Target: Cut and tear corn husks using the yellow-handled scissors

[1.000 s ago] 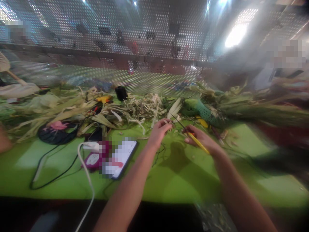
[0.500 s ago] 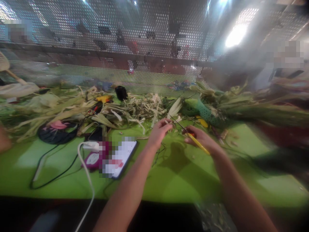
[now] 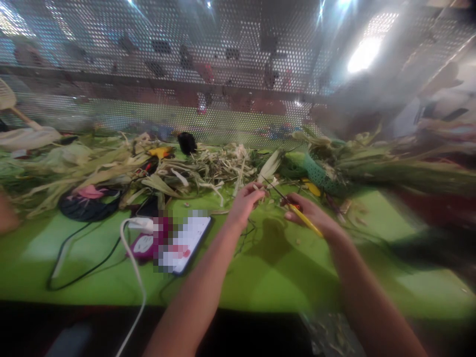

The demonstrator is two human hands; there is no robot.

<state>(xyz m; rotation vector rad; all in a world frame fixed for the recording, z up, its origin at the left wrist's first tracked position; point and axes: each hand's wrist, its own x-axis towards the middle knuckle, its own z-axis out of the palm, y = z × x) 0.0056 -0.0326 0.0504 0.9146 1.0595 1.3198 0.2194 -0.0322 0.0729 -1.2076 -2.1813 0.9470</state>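
Observation:
My left hand is raised over the green table, its thumb and fingers pinched on a small pale strip, whose kind is too small to make out. In my right hand is a yellow-handled tool with a thin dark metal shaft. The handle lies back across the palm towards the wrist, with a bit of orange beside the fingers. Its shaft points up and left, the tip close to my left fingertips; I cannot tell whether they touch. Just behind the tip is a pale corn husk.
Dried husks and scraps heap along the table's back, below a perforated metal screen. Left of my forearm lie a phone, a purple case and a white cable. Green mesh is at right. Part of another person shows at the left edge.
Both hands and the yellow-handled tool stay almost exactly where they were. The things on the table have not visibly moved.

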